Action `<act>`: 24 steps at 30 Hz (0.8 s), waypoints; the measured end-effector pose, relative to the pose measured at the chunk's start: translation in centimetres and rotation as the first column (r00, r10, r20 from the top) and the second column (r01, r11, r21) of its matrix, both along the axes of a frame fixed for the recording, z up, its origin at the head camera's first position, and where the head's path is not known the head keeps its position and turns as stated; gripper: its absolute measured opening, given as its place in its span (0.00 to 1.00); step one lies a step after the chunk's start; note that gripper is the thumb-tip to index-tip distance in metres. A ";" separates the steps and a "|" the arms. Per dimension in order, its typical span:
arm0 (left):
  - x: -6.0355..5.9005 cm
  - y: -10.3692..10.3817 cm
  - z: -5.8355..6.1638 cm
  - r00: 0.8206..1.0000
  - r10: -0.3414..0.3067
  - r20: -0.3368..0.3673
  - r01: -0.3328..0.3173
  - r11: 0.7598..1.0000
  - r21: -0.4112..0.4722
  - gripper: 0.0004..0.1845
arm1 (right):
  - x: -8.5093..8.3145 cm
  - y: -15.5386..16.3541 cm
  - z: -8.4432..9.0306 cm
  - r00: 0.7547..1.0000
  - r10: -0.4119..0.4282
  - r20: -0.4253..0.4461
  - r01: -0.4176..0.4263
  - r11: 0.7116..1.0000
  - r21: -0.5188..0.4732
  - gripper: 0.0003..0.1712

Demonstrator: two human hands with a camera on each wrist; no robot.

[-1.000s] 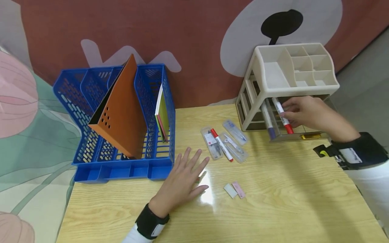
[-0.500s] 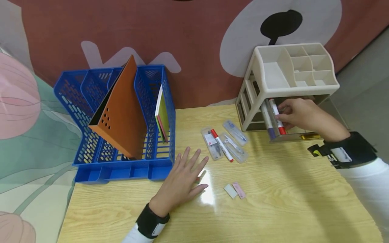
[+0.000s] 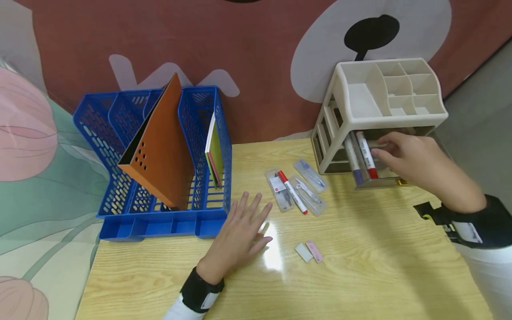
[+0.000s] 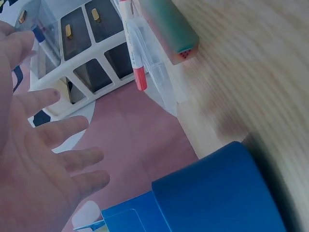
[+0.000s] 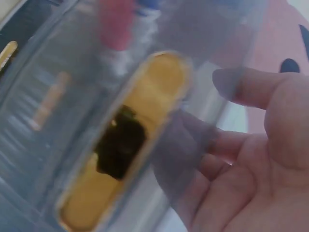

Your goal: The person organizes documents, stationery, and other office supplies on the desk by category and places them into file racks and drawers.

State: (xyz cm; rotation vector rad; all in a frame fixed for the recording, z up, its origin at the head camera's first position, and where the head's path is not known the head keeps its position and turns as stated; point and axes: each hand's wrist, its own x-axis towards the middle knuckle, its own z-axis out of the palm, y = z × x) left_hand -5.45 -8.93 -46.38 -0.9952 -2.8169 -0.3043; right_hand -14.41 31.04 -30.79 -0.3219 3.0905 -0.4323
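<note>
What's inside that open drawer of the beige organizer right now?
In the open clear drawer lie a red-capped marker and a blue-capped marker. The right hand covers the drawer's right part.

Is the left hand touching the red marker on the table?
Apart. The head view shows bare table between the left hand and the red marker, which lies among clear cases beyond the fingertips.

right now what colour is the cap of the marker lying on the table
Red; the marker has a white body, clearest in the head view.
</note>
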 end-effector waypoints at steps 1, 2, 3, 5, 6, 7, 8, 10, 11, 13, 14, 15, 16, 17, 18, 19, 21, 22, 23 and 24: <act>-0.1 0.0 0.0 1.000 0.003 -0.004 -0.003 1.000 0.002 0.42 | 0.4 -0.2 0.2 1.000 -0.001 -0.020 0.001 1.000 -0.002 0.21; -0.2 0.0 0.0 1.000 0.006 -0.005 -0.006 1.000 0.001 0.42 | 0.8 -0.3 0.4 0.999 -0.001 -0.037 0.000 1.000 -0.009 0.21; -0.2 0.0 0.0 1.000 0.010 -0.006 -0.010 1.000 -0.001 0.41 | 1.2 -0.5 0.5 0.998 -0.002 -0.062 0.001 1.000 -0.010 0.20; -0.4 0.0 0.0 1.000 0.013 -0.001 -0.013 1.000 -0.003 0.41 | 2.0 -1.0 0.9 0.995 -0.006 -0.096 0.005 1.000 -0.020 0.20; -0.4 0.0 0.0 1.000 0.014 -0.001 -0.014 1.000 -0.005 0.41 | 2.4 -1.2 1.0 0.993 -0.007 -0.118 0.004 1.000 -0.027 0.19; -0.5 0.1 0.0 1.000 0.015 0.001 -0.015 1.000 -0.003 0.41 | 2.8 -1.4 1.1 0.990 -0.007 -0.141 0.003 0.999 -0.033 0.19; -0.5 0.1 0.0 1.000 0.019 0.002 -0.019 1.000 -0.003 0.40 | 3.2 -1.7 1.1 0.985 -0.004 -0.172 -0.003 0.999 -0.038 0.18; -0.7 0.2 0.0 1.000 0.023 0.005 -0.023 1.000 0.001 0.40 | 3.8 -2.2 1.1 0.974 0.008 -0.226 -0.019 0.999 -0.047 0.17; -0.7 0.3 0.0 1.000 0.027 0.008 -0.027 1.000 0.005 0.39 | 4.1 -2.4 1.1 0.968 0.017 -0.251 -0.032 0.998 -0.054 0.17; -0.8 0.4 0.1 0.999 0.031 0.010 -0.031 0.999 0.013 0.39 | 4.6 -2.8 0.9 0.954 0.031 -0.298 -0.053 0.996 -0.067 0.16; -0.9 0.5 0.1 0.999 0.031 0.010 -0.031 0.999 0.018 0.39 | 4.8 -3.0 0.8 0.945 0.038 -0.325 -0.067 0.995 -0.077 0.16; -1.0 0.6 0.1 0.999 0.030 0.011 -0.030 0.999 0.021 0.39 | 5.0 -3.2 0.7 0.935 0.045 -0.351 -0.081 0.993 -0.087 0.16; -1.1 0.7 0.1 0.999 0.030 0.014 -0.031 0.999 0.027 0.39 | 5.2 -3.4 0.5 0.923 0.054 -0.380 -0.097 0.991 -0.096 0.16; -1.2 0.8 0.1 0.999 0.030 0.014 -0.030 0.999 0.029 0.39 | 5.5 -3.6 0.4 0.910 0.062 -0.409 -0.113 0.989 -0.100 0.16; -1.3 0.9 0.1 0.999 0.031 0.018 -0.031 0.999 0.032 0.39 | 5.8 -3.8 0.2 0.896 0.071 -0.438 -0.128 0.987 -0.102 0.16; -1.4 1.0 0.1 0.999 0.034 0.021 -0.034 0.999 0.033 0.39 | 6.1 -4.1 0.1 0.878 0.086 -0.472 -0.150 0.984 -0.100 0.16; -1.5 1.2 0.2 0.999 0.040 0.020 -0.040 0.999 0.035 0.38 | 6.8 -4.8 -0.2 0.852 0.110 -0.512 -0.185 0.978 -0.097 0.15; -1.6 1.3 0.2 0.999 0.045 0.021 -0.045 0.998 0.034 0.38 | 7.2 -5.1 -0.4 0.841 0.121 -0.527 -0.202 0.974 -0.100 0.16; -1.7 1.4 0.2 0.999 0.049 0.019 -0.049 0.998 0.033 0.38 | 7.5 -5.5 -0.6 0.834 0.128 -0.537 -0.215 0.971 -0.101 0.16; -1.8 1.5 0.2 0.998 0.054 0.021 -0.054 0.998 0.036 0.38 | 7.8 -5.8 -0.9 0.829 0.136 -0.542 -0.225 0.969 -0.100 0.18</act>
